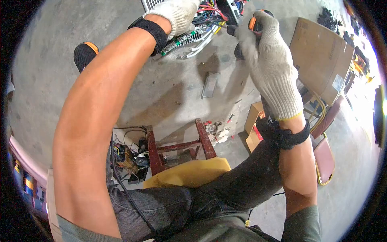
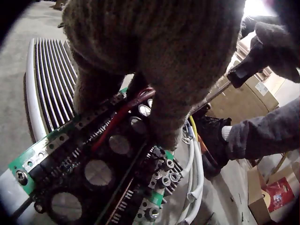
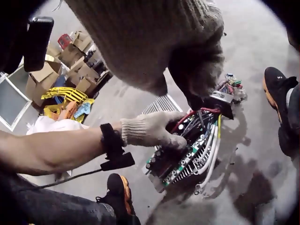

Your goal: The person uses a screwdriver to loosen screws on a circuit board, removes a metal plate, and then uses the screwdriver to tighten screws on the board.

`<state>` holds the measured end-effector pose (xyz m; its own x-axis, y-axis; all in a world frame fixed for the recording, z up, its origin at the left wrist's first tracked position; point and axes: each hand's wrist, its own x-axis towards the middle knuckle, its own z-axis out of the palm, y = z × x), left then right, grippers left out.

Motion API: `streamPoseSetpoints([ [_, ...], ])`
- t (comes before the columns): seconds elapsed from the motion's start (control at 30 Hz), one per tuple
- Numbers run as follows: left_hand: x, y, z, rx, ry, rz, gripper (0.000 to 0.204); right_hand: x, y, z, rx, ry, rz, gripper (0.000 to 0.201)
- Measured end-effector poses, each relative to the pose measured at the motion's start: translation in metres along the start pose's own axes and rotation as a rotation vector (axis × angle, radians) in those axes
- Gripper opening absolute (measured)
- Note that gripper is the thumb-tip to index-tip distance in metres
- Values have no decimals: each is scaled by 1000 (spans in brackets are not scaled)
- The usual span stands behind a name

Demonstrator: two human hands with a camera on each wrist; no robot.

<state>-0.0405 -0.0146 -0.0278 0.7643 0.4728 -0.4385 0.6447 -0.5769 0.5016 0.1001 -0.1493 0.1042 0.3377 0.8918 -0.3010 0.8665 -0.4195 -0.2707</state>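
Observation:
My gloved left hand [image 1: 177, 14] bends over a circuit board [image 2: 54, 145] with green edges and a row of round capacitors [image 2: 98, 173]. Its thumb and fingers straddle the board, and a red wire [image 2: 115, 124] runs between them. A ribbed metal heat sink [image 2: 52, 84] lies beside and under the board. White cables [image 2: 194, 187] with ring lugs come off one side. My gloved right hand [image 1: 272, 64] grips a black and orange power screwdriver [image 1: 252, 23]. In the left wrist view, its long shaft [image 2: 213, 97] points toward the cables at the board's end.
A bundle of coloured wires [image 1: 213, 8] spreads beyond the board. A large cardboard box [image 1: 320, 56] stands at right. Nearer are a flat metal piece [image 1: 210, 84], a small open carton [image 1: 253, 125], a red wooden stool frame [image 1: 179, 147] and a shoe [image 1: 85, 55].

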Motion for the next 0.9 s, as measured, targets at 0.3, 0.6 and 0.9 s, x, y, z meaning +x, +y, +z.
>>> streamPoseSetpoints([
  [0.3, -13, -1, -5, 0, 81, 68, 66, 3, -4, -3, 51, -120, 139, 48],
  [0.6, 2, -9, 16, -42, 87, 45, 56, 5, -6, -4, 72, -139, 165, 51],
  [0.9, 8, -15, 27, 41, 106, 68, 68, 5, -1, 1, -21, -39, -27, 50],
])
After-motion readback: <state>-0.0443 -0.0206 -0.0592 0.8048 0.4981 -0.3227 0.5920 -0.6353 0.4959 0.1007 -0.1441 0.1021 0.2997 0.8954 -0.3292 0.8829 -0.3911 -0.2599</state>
